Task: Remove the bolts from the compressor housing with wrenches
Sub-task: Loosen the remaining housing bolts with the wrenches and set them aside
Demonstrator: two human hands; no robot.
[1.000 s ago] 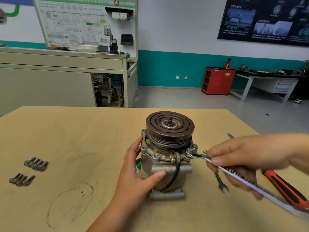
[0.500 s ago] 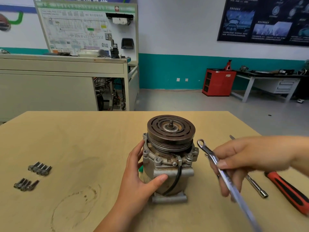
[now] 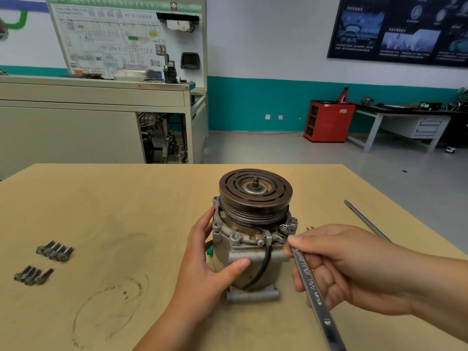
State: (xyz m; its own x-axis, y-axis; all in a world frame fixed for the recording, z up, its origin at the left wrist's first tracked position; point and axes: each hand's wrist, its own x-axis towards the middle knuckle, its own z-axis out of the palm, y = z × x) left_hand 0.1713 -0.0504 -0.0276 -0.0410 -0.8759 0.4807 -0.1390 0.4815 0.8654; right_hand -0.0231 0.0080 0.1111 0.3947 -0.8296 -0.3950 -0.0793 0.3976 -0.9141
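**Long steel ring wrench (image 3: 311,287) reseated on front-right flange bolt (image 3: 284,228)**

My right hand (image 3: 354,269), fingers curled round the shank, has set the ring back after lifting clear. My left hand (image 3: 207,262) clasps the grey cast compressor housing (image 3: 253,259), upright on the tan wooden table (image 3: 114,198). Judged: another loosening stroke due.

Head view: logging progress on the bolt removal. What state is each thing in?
compressor: upright on table, steadied by left hand.
wrench: gripped by right hand, ring end on a flange bolt.
loose bolts: out, lying on table in two groups.
screwdriver: lying on table, untouched.
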